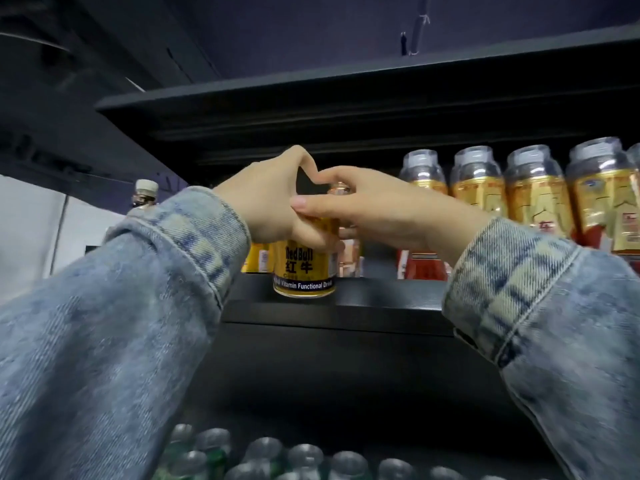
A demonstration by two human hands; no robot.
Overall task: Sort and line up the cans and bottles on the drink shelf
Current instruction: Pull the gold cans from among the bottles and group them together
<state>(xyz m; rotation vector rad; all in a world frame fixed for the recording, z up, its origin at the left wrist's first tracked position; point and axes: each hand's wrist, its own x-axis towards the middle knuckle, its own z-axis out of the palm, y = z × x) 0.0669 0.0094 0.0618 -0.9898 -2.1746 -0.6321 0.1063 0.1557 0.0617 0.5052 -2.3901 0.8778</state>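
A gold Red Bull can (304, 271) stands at the front edge of the black drink shelf (381, 306). My left hand (266, 199) wraps around its upper part from the left. My right hand (374, 209) reaches in from the right, its thumb lying over my left hand and its fingers behind the can near a second can (341, 190), whose top shows between the hands. Another gold can (258, 259) stands just left, partly hidden by my left sleeve. A row of gold-and-red bottles (533, 195) with clear caps lines the shelf to the right.
The shelf board above (346, 109) hangs low over the cans. A white-capped bottle (145, 195) stands at far left behind my sleeve. Several green bottles with clear caps (263, 455) fill the shelf below. Denim sleeves cover both forearms.
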